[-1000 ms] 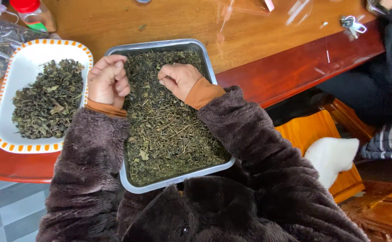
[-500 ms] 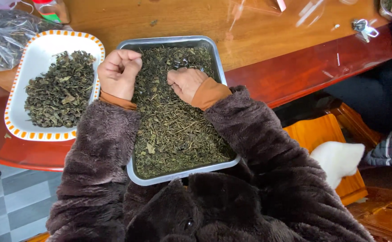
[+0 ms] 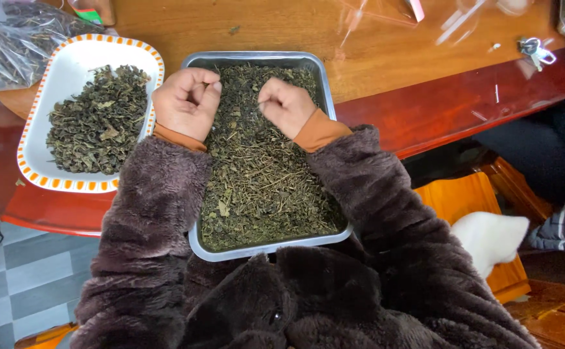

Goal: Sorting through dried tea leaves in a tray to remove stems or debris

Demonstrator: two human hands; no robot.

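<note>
Metal tray [image 3: 324,97] long axis front-to-back, both fists [image 3: 187,102] seemingly pinching dried leaves [image 3: 263,187]

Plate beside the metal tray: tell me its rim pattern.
White plate with an orange-and-white checked rim, seen in the head view.

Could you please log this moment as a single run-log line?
left hand: curled over metal tray | right hand: pinching dried leaves | beside: white dish
</note>
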